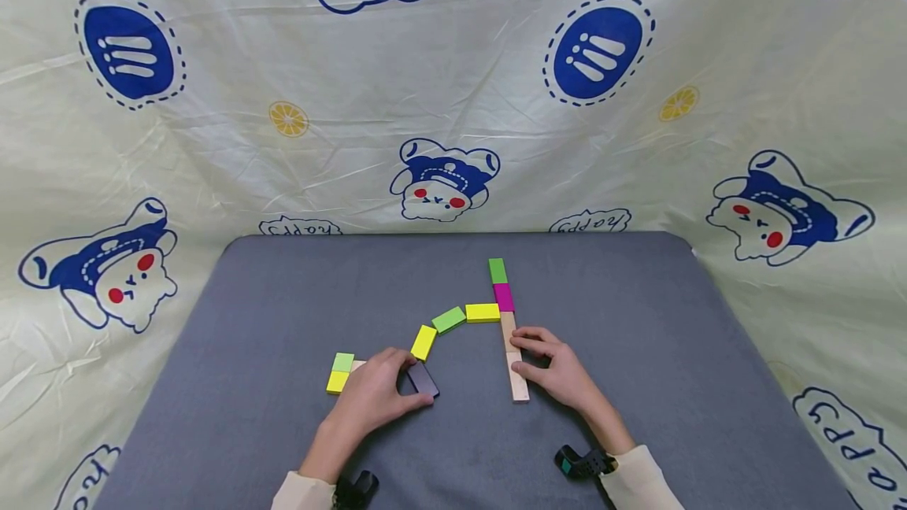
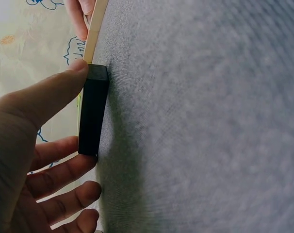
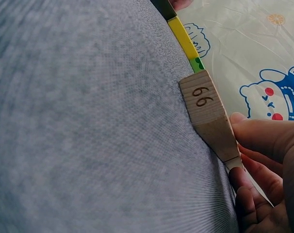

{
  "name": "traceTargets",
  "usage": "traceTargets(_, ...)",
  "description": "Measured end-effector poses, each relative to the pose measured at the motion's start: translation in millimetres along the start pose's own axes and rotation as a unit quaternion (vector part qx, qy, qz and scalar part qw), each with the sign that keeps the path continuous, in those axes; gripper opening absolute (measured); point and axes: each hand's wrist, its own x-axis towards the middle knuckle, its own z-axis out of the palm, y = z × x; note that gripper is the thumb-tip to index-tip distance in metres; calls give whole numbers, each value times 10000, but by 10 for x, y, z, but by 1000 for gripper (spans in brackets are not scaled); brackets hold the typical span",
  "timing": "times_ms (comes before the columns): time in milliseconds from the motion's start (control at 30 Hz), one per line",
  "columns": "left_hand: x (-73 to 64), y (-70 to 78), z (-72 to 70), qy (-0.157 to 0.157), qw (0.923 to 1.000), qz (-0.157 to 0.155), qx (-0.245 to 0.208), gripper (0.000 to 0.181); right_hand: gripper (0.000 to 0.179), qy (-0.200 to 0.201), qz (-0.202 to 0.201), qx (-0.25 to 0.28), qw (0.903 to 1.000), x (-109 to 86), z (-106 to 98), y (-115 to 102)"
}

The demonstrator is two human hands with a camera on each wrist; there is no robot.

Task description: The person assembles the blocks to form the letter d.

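My left hand (image 1: pixel 379 392) pinches a dark block (image 1: pixel 423 379) between thumb and fingers, and the block lies flat on the table. In the left wrist view, the thumb sits at one end of the dark block (image 2: pixel 93 111) and fingertips at the other. From that block a curved row runs up: a yellow block (image 1: pixel 423 342), a green block (image 1: pixel 449 320) and another yellow block (image 1: pixel 483 313). It meets a straight column with two plain wooden blocks (image 1: pixel 520 380). My right hand (image 1: pixel 556 368) touches these wooden blocks from the right with thumb and fingers.
Atop the column lie a magenta block (image 1: pixel 504 297) and a green block (image 1: pixel 498 271). Left of my left hand are a light green block (image 1: pixel 343 362), a yellow block (image 1: pixel 337 382) and a partly hidden wooden block (image 1: pixel 357 366). A printed cloth (image 1: pixel 453 101) hangs behind the grey table (image 1: pixel 283 290).
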Motion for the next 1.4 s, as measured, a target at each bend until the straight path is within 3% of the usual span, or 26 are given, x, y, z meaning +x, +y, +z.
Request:
traceTargets(467, 4, -4, -7, -22, 10000, 34, 77, 63, 41, -8, 12, -5, 10000, -4, -11, -17)
traceTargets(733, -34, -78, -25, 38, 9994, 242, -247, 59, 41, -3, 18, -14, 10000, -5, -12, -17)
traceTargets(933, -81, -186, -62, 300, 9955, 671, -605, 51, 40, 2, -22, -16, 10000, -7, -9, -14)
traceTargets(1067, -108, -279, -84, 587, 9923, 906, -609, 48, 41, 12, -38, -26, 10000, -6, -7, -10)
traceTargets(1400, -214, -549, -196, 1086, 9913, 631, -390, 50, 41, 12, -44, 14, 10000, -8, -9, -15)
